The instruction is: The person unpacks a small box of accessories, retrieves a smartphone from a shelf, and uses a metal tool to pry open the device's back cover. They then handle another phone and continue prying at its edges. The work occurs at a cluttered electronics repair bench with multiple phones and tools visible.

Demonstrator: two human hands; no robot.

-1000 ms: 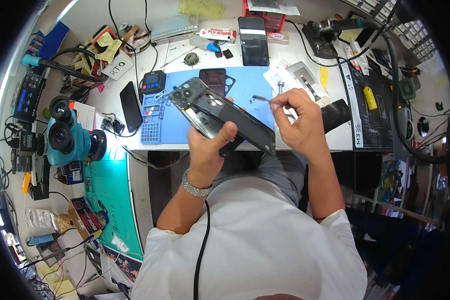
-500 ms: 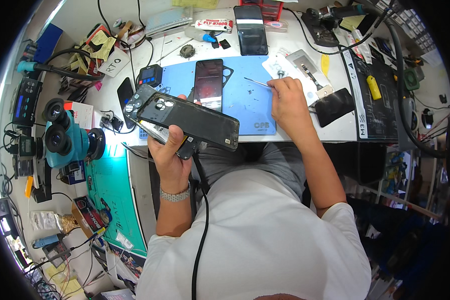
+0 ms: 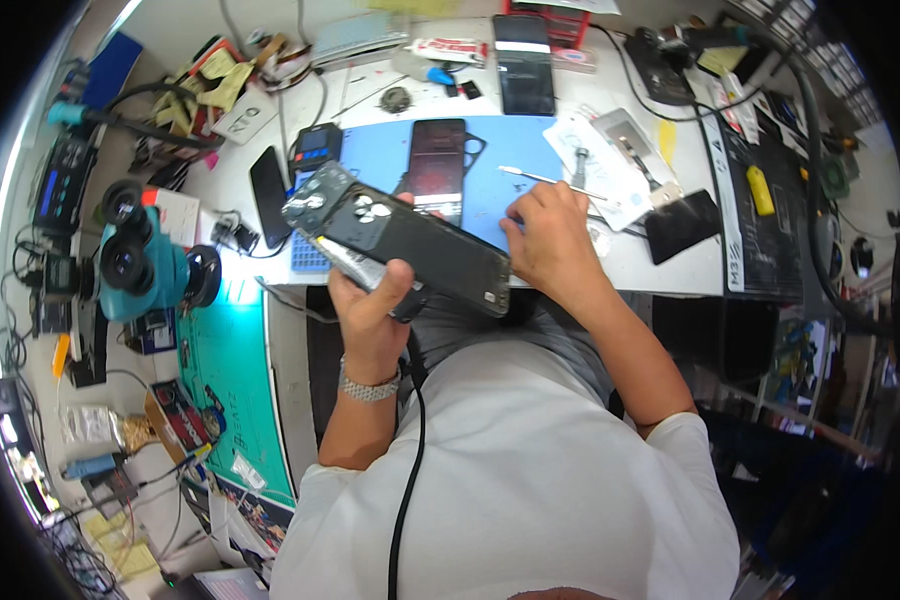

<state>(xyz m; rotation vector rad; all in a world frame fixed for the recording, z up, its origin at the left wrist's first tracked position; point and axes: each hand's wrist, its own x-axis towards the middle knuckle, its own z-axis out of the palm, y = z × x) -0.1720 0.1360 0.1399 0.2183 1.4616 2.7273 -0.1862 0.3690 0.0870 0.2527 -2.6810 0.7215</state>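
My left hand (image 3: 370, 305) grips a partly opened smartphone (image 3: 425, 250) from below, thumb along its near edge. The phone is tilted, with its dark flat panel facing up and its camera end toward the far left. A silvery part shows under it, beside my fingers. My right hand (image 3: 555, 240) is closed around a thin metal pick-like tool (image 3: 519, 173), whose pale tip points to the far left. The fingertips of that hand are close to the phone's right end; I cannot tell whether they touch it. Behind the phone, another phone with a reddish screen (image 3: 437, 165) lies on the blue mat (image 3: 530, 150).
A dark phone (image 3: 525, 70) lies at the back, and a black screen (image 3: 682, 226) on the right. Left of the mat are a small black device (image 3: 317, 147) and another phone (image 3: 268, 195). A teal microscope (image 3: 145, 260) stands at the left. A black cable (image 3: 410, 450) runs over my shirt.
My right hand has come leftward and nearer, up to the phone's right end, with the tool still in it. The whole view has shifted slightly; the left hand keeps its hold.
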